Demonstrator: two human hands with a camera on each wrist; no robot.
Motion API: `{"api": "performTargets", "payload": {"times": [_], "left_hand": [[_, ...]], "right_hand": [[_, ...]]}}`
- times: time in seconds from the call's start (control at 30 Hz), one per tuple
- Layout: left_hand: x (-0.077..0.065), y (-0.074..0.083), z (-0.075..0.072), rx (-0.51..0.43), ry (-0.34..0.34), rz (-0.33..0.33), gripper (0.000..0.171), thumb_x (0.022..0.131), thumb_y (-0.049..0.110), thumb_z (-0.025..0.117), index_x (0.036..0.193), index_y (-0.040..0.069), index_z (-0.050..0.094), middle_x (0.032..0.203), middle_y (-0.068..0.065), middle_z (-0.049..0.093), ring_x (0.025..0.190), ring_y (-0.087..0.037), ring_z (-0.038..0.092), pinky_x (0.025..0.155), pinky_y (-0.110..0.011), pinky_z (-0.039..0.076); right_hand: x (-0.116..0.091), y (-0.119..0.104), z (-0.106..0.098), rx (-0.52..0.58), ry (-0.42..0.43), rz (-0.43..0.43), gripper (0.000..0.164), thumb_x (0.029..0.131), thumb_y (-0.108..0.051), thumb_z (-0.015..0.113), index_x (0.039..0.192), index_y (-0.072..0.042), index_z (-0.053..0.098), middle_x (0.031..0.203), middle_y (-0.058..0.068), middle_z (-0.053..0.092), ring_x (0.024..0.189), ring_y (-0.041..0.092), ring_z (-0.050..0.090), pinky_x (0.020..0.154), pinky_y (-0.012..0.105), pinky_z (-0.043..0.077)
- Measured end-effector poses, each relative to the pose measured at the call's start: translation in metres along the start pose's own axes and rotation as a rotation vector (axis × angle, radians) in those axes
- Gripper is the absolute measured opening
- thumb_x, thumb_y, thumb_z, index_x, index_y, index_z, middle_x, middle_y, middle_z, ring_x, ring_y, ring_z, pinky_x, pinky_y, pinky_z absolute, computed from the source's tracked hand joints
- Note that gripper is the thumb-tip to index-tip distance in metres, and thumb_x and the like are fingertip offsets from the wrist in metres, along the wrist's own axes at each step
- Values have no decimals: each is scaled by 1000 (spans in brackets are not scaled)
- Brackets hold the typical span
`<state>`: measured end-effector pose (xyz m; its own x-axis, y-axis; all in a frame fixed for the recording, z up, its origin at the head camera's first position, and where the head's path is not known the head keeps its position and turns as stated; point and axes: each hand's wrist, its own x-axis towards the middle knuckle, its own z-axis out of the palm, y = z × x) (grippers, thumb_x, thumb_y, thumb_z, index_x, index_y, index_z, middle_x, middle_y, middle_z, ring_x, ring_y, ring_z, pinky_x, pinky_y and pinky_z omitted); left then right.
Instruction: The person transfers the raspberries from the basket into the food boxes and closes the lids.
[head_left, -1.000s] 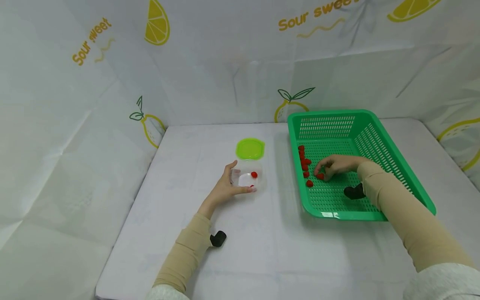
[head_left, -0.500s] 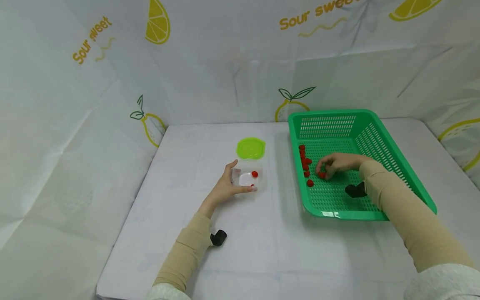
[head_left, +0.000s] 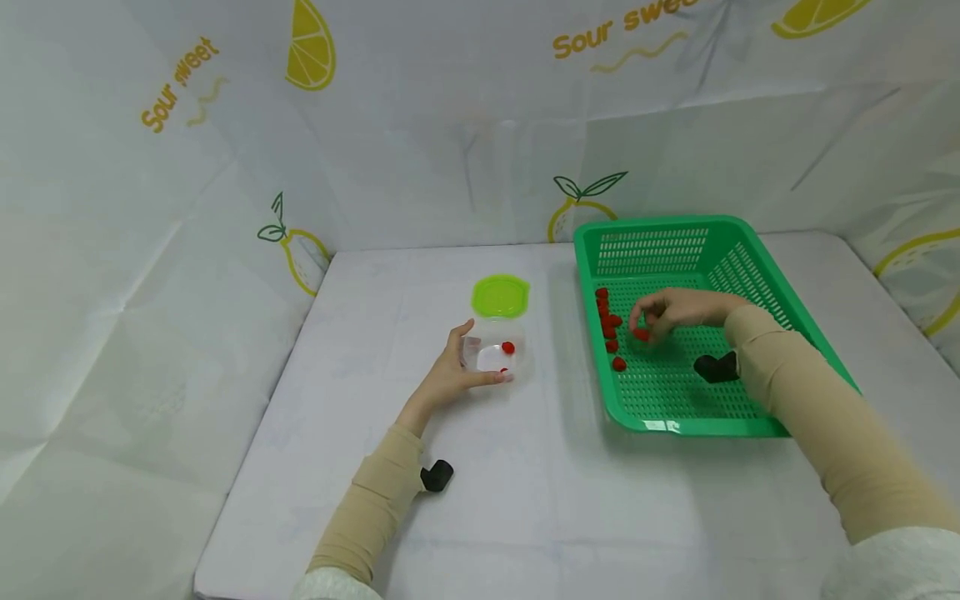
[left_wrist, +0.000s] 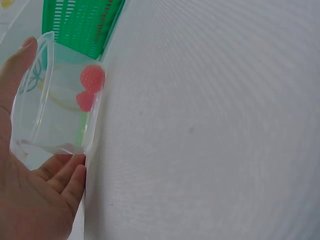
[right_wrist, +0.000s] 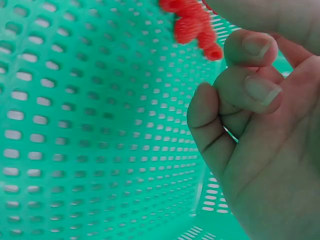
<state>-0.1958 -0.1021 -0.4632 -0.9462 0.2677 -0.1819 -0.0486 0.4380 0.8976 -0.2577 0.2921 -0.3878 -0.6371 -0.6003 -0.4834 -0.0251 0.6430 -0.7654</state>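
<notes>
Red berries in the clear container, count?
2: one berry right of the container's middle, another berry below that one in the head view, partly behind the left hand. Left wrist view also shows two.

A screened-off corner: creased pale sheets (head_left: 420, 167) printed with lemons (head_left: 311, 54) and "Sour sweet" lettering (head_left: 585, 41) stand behind and on both sides of a whitish surface (head_left: 525, 483). Whether home, lab or workshop cannot be told.

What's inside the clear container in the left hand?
Two red berries show inside the clear container. In the head view, the left hand covers part of the nearer one with its thumb; whatever lies directly beneath them is hidden.
</notes>
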Motion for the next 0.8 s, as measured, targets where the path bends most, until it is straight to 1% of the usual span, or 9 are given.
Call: {"api": "performTargets", "payload": {"times": [0.1, 0.2, 0.33, 0.43, 0.5, 0.57, 0.67, 0.8], "left_hand": [[0, -1, 0, 7, 3, 5, 110, 61, 47, 84, 144, 39, 14, 140, 2, 40, 132, -21, 37, 110, -47, 31], [0, -1, 0, 9, 6, 10, 110, 61, 47, 84, 144, 40, 13, 140, 3, 40, 132, -21, 37, 111, -47, 30], [0, -1, -1, 5, 6, 8, 110, 60, 47, 84, 144, 40, 14, 140, 3, 40, 134, -20, 35, 111, -47, 29], [-1, 0, -1, 3, 3, 3, 110, 60, 47, 84, 144, 41, 14, 140, 4, 40, 134, -20, 34, 112, -48, 29], [-2, 1, -1, 3, 2, 1, 110, 60, 48, 84, 144, 41, 14, 141, 4, 39, 135, -20, 34, 112, -48, 29], [-2, 1, -1, 2, -1, -1, 110, 60, 48, 84, 144, 42, 14, 141, 4, 39, 135, -20, 34, 111, -48, 29], [-2, 0, -1, 1, -1, -1, 110, 60, 47, 84, 144, 42, 14, 141, 3, 39, 135, -20, 35, 111, -48, 29], [0, 0, -1, 4, -7, 8, 111, 59, 49, 84, 145, 41, 13, 142, 1, 39, 134, -21, 35, 110, -48, 31]], "right_hand": [[-4, -9, -3, 0, 11, -17, 36, 79, -6, 67, 111, 5, 54, 68, -1, 38, 63, 18, 34, 74, 38, 44], [-7, -18, -5, -7, 9, -37, 35, 79, -5, 66, 110, 5, 54, 68, -1, 37, 63, 19, 33, 76, 38, 46], [-9, -32, -6, -33, 1, -59, 31, 80, -5, 66, 108, 3, 55, 67, -1, 34, 62, 15, 33, 75, 33, 46], [-10, -43, -6, -39, -1, -84, 29, 81, -5, 66, 107, 3, 54, 68, 0, 32, 62, 13, 32, 74, 31, 46], [-10, -51, -5, -37, 2, -99, 28, 82, -4, 65, 106, 3, 54, 67, 1, 31, 62, 12, 31, 77, 31, 48], [-9, -58, -4, -25, 0, -119, 29, 83, -4, 64, 108, 5, 53, 68, 1, 31, 62, 12, 32, 79, 32, 49], [-5, -67, -2, -4, 0, -145, 29, 83, -4, 64, 109, 4, 53, 69, 1, 32, 64, 12, 34, 83, 35, 50], [3, -77, 1, 30, 10, -173, 29, 83, -4, 64, 109, 4, 53, 70, 3, 32, 67, 11, 38, 81, 37, 50]]}}
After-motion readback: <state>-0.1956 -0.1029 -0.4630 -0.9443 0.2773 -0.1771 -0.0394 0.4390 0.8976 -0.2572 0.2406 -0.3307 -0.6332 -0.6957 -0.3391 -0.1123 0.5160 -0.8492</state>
